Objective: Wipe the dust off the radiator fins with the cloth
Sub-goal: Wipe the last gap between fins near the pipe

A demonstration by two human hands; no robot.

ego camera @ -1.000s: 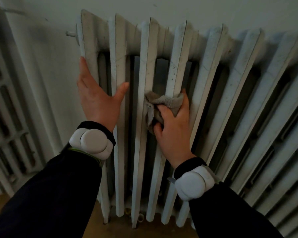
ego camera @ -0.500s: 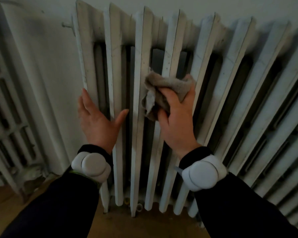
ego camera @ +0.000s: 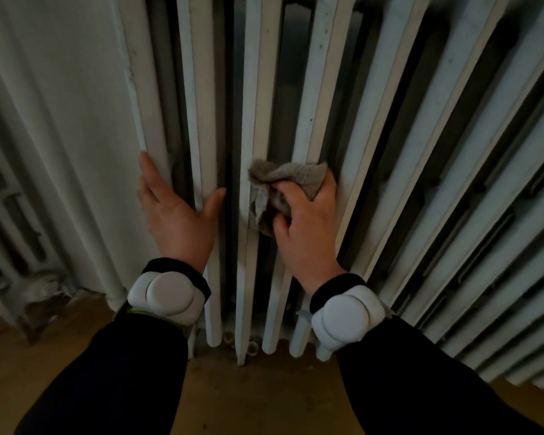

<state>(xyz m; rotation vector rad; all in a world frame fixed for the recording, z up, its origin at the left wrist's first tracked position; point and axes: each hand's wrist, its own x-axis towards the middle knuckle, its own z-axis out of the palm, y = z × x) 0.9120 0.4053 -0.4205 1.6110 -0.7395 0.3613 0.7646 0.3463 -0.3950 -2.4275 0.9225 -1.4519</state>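
Note:
A white cast-iron radiator [ego camera: 374, 127] with tall vertical fins fills the view. My right hand [ego camera: 302, 227] grips a crumpled grey-brown cloth [ego camera: 283, 180] and presses it against the fins near the middle, low on the radiator. My left hand [ego camera: 176, 215] rests flat on the two leftmost fins, fingers straight and thumb spread toward the cloth. Both wrists carry white bands over dark sleeves. The fingertips of my right hand are hidden behind the cloth.
A white wall [ego camera: 60, 105] and a vertical pipe [ego camera: 107, 246] stand left of the radiator. Another radiator section [ego camera: 7, 240] shows at the far left. A wooden floor [ego camera: 248, 397] lies below the fin feet.
My right hand has slid the cloth down the fins from the upper part toward the lower part. My left hand moved down along the left fins too, and the view dropped lower.

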